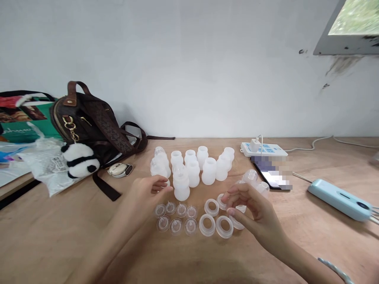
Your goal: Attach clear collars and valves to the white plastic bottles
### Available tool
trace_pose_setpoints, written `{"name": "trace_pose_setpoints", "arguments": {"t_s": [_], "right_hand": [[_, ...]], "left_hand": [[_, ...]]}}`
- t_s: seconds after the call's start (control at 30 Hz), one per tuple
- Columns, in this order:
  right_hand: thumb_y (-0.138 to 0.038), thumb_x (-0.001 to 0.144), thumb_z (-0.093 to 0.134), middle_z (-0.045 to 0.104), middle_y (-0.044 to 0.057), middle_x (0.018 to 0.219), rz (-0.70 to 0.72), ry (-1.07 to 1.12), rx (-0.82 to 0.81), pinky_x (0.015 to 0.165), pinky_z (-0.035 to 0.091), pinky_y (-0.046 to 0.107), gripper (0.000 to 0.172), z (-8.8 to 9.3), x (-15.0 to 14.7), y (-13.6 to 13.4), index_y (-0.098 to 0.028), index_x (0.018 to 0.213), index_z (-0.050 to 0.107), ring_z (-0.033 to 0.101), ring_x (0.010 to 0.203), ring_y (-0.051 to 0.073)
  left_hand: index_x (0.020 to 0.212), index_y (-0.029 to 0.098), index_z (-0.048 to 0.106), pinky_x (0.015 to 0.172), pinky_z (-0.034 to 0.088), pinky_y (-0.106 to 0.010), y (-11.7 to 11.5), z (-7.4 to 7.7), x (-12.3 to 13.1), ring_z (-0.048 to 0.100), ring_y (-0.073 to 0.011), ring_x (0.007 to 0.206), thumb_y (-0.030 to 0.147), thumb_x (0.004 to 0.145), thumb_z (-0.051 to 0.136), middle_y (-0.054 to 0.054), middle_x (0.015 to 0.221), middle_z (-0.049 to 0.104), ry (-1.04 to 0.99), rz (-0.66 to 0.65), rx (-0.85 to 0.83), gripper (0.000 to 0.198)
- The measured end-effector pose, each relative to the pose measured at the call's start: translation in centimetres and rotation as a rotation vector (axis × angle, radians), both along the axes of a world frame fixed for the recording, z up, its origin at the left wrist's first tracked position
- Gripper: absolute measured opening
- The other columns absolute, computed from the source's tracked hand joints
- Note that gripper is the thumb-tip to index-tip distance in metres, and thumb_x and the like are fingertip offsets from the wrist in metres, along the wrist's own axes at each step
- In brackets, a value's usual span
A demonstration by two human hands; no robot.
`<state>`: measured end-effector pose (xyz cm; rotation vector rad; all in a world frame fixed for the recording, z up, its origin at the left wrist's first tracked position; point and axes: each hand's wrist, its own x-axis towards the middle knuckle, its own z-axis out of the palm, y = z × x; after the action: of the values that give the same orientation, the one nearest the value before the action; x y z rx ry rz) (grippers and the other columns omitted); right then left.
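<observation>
My left hand (149, 193) hovers at the left of several frosted white baby bottles (181, 183), its thumb and fingers apart. Its fingers partly cover a bottle behind them. Below it, clear silicone nipples (176, 227) lie in two rows. My right hand (251, 205) is above the translucent screw rings (207, 225), with its fingers curved and a gap to the thumb. No held thing shows in it, and it hides part of the rings at the right. Behind that hand stand several clear dome caps (250, 176).
A brown backpack (89, 118) with a panda plush (79, 159) leans at the left, beside a white plastic bag (49, 165). A mouse-like device (120, 169) lies near it. At right are a power strip (274, 150), a phone (271, 175) and a light-blue device (339, 199) with cables.
</observation>
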<state>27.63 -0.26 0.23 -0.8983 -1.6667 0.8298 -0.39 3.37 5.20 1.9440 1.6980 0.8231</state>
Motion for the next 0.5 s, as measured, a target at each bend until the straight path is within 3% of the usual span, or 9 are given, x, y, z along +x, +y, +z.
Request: {"name": "trace_pose_setpoints", "arguments": {"t_s": [0.1, 0.23, 0.37, 0.5], "right_hand": [[-0.025, 0.093, 0.064, 0.07, 0.001, 0.092, -0.024, -0.017, -0.008, 0.067, 0.058, 0.026, 0.015, -0.1, 0.1, 0.0, -0.027, 0.106, 0.058, 0.068, 0.077, 0.014], [-0.032, 0.094, 0.063, 0.071, 0.003, 0.092, -0.043, -0.045, -0.062, 0.059, 0.054, 0.024, 0.011, -0.2, 0.1, 0.0, -0.026, 0.103, 0.059, 0.067, 0.076, 0.015], [-0.035, 0.096, 0.06, 0.071, 0.004, 0.09, -0.041, -0.076, -0.06, 0.061, 0.053, 0.025, 0.012, -0.2, 0.2, 0.0, -0.024, 0.099, 0.061, 0.066, 0.075, 0.016], [-0.034, 0.095, 0.06, 0.071, 0.004, 0.088, -0.059, -0.088, -0.045, 0.058, 0.051, 0.025, 0.011, -0.2, 0.2, 0.2, -0.023, 0.095, 0.062, 0.065, 0.072, 0.015]], "left_hand": [[0.093, 0.022, 0.075, 0.072, 0.055, -0.034, -1.2, 0.4, -0.1, 0.074, -0.0272, 0.086, 0.038, 0.091, 0.049, -0.005, 0.092, 0.08, 0.08, -0.127, 0.086, 0.031], [0.119, 0.026, 0.071, 0.089, 0.053, -0.038, -1.5, -1.3, 0.4, 0.07, -0.0278, 0.103, 0.037, 0.093, 0.045, -0.004, 0.114, 0.077, 0.124, -0.349, -0.054, 0.039], [0.131, 0.025, 0.065, 0.103, 0.047, -0.043, -0.6, -3.1, 0.4, 0.062, -0.0293, 0.12, 0.043, 0.097, 0.042, -0.006, 0.13, 0.069, 0.08, -0.366, -0.185, 0.045], [0.127, 0.025, 0.066, 0.102, 0.048, -0.043, 0.4, -3.3, 0.2, 0.063, -0.029, 0.119, 0.044, 0.098, 0.04, -0.006, 0.126, 0.071, 0.043, -0.368, -0.195, 0.043]]}}
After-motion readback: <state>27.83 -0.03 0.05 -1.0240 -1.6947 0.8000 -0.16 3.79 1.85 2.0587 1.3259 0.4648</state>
